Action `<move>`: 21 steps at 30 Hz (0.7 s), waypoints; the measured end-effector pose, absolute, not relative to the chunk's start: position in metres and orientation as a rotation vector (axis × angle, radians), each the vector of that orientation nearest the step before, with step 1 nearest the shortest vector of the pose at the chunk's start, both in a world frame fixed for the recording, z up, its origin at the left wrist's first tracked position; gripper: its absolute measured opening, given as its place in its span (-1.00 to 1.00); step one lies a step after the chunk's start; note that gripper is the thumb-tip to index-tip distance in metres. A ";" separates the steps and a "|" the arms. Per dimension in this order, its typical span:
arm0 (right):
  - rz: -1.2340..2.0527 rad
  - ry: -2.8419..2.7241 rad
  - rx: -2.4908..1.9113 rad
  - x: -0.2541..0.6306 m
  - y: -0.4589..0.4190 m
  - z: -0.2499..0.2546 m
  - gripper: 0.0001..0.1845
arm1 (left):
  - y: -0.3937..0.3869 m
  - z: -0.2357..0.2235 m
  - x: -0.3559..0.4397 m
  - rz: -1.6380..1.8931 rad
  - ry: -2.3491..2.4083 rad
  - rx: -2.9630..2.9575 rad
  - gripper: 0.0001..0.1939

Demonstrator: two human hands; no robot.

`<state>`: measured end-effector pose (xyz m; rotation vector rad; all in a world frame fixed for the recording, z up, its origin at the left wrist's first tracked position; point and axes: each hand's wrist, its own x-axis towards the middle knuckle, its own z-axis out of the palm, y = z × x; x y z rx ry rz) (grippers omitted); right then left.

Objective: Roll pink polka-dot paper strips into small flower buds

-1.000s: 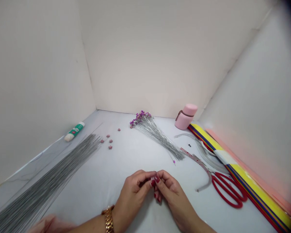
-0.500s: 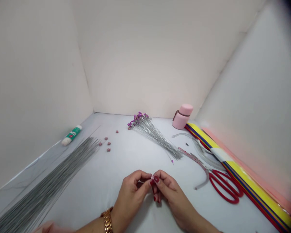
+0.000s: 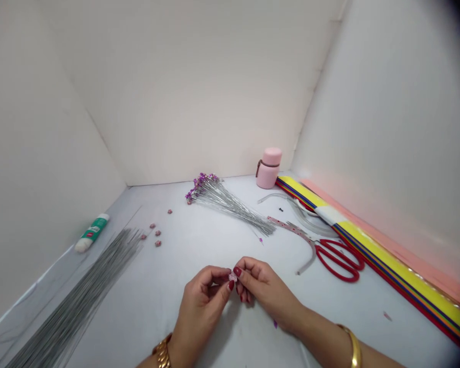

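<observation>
Your left hand point(image 3: 201, 301) and right hand point(image 3: 266, 289) both closed, pinching small pink flower point(image 3: 233, 276) between fingertips point(image 3: 237, 271); flower-tipped wire bundle point(image 3: 226, 204) lies ahead, bare wire bundle point(image 3: 76, 296) to left.

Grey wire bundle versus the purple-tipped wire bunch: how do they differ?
The long grey wire bundle has bare ends; the silver wire bunch carries small purple flowers at one end. The grey bundle runs along the left wall; the silver bunch lies further back. Both are thin straight wires lying flat.

Head camera faces down at left hand point(image 3: 201, 306) and right hand point(image 3: 266, 289).
</observation>
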<state>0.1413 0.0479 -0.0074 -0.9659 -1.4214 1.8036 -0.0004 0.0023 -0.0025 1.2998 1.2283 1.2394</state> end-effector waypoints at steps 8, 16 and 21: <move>1.686 -1.522 -0.923 0.142 0.044 -0.001 -0.80 | 0.002 -0.005 -0.002 1.264 1.314 1.299 -0.92; 1.300 -1.839 -0.938 0.147 0.042 0.002 -0.80 | 0.001 -0.009 -0.006 1.329 1.331 1.448 -0.89; 1.209 -1.881 -0.922 0.148 0.042 0.001 -0.78 | 0.003 -0.009 -0.006 1.299 1.313 1.258 -0.85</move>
